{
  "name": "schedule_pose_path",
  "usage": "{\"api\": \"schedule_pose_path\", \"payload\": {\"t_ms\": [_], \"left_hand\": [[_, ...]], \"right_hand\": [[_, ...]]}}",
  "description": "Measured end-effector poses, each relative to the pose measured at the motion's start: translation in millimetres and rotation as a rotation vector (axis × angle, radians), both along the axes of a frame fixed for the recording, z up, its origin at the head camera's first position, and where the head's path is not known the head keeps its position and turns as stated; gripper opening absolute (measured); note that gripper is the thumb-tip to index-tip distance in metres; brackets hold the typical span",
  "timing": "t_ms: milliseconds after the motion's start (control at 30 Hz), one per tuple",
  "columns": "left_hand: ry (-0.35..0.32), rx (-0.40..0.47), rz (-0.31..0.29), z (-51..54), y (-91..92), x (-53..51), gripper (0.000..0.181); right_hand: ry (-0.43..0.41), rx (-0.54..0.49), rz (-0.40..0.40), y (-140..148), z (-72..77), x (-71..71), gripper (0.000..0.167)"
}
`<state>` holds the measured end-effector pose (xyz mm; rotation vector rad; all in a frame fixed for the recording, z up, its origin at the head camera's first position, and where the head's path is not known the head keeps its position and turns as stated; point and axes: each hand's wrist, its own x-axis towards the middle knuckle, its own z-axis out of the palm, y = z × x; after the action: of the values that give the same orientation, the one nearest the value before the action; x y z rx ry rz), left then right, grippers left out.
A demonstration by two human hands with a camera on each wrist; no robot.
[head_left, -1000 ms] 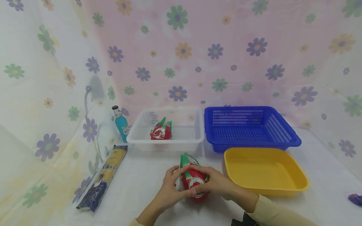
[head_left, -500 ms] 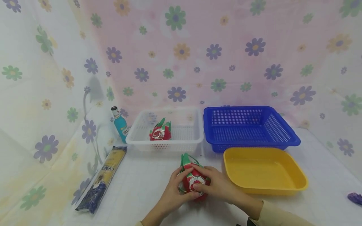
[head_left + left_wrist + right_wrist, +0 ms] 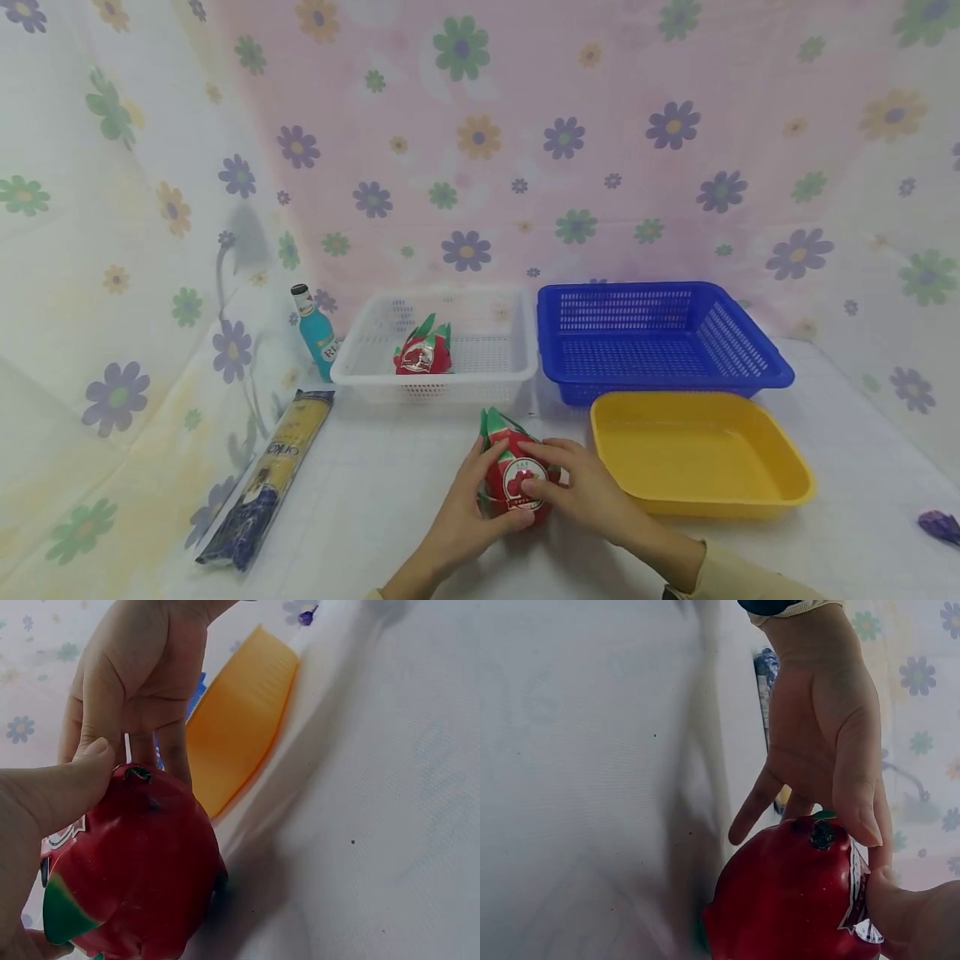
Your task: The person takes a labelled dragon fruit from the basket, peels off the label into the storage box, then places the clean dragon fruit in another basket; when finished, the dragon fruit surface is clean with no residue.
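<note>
A red dragon fruit point(image 3: 508, 477) with green leafy tips and a round white label sits on the white table, its tips toward the back. My left hand point(image 3: 465, 508) grips its left side, the thumb low at the front. On the other side my right hand point(image 3: 588, 492) holds it, with the thumb over the label and the fingers across the top. The left wrist view shows the fruit's smooth red end point(image 3: 150, 855) between both hands. In the right wrist view a dark stem scar point(image 3: 823, 835) marks that end. Some fingertips are hidden behind the fruit.
A white basket point(image 3: 435, 379) at the back holds another dragon fruit point(image 3: 423, 357). Beside it stand a blue basket point(image 3: 667, 386) and a yellow tray point(image 3: 705, 506). At left are a blue bottle point(image 3: 318, 337) and a pasta packet point(image 3: 270, 479); a purple object point(image 3: 940, 526) lies far right.
The dragon fruit stays between both hands on the table, showing more of its label now. My right thumb and fingers have shifted a little to the right across it.
</note>
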<state>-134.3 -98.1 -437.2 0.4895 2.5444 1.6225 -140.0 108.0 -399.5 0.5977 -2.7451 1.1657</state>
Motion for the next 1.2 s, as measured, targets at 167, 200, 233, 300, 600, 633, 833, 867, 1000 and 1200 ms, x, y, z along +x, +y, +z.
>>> {"api": "schedule_pose_path", "payload": {"t_ms": [167,200,233,300,600,633,833,867,1000,1200], "left_hand": [[0.025,-0.023,0.022,2.1,-1.0,-1.3,0.082],[0.026,-0.028,0.029,3.0,-0.9,-1.9,0.082],[0.026,-0.035,0.034,3.7,-0.3,-2.5,0.082],[0.029,-0.056,0.039,5.5,1.3,-4.2,0.082],[-0.019,-0.095,0.083,14.8,9.9,-15.3,0.084],[-0.025,-0.093,0.088,15.7,10.5,-15.9,0.084],[-0.025,-0.092,0.101,19.9,10.7,-17.4,0.084],[-0.026,-0.091,0.100,20.1,10.5,-17.5,0.084],[-0.042,-0.086,0.104,20.5,10.3,-17.9,0.083],[-0.060,-0.070,0.096,20.5,9.4,-18.0,0.084]], "right_hand": [[-0.045,-0.077,0.043,-2,-5.9,-8.5,0.051],[-0.066,-0.098,0.053,-3,-6.9,-10.1,0.051],[-0.090,-0.118,0.063,-2,-7.7,-11.2,0.052],[-0.149,-0.155,0.065,-2,-8.4,-12.2,0.052],[-0.207,-0.186,-0.122,-5,2.0,-5.4,0.040],[-0.194,-0.184,-0.143,-6,2.6,-4.9,0.037],[-0.157,-0.191,-0.230,-9,4.1,-7.6,0.024],[-0.162,-0.195,-0.238,-9,4.5,-8.5,0.023],[-0.181,-0.203,-0.249,-9,6.0,-13.0,0.019],[-0.163,-0.203,-0.244,-10,7.2,-16.2,0.013]]}}
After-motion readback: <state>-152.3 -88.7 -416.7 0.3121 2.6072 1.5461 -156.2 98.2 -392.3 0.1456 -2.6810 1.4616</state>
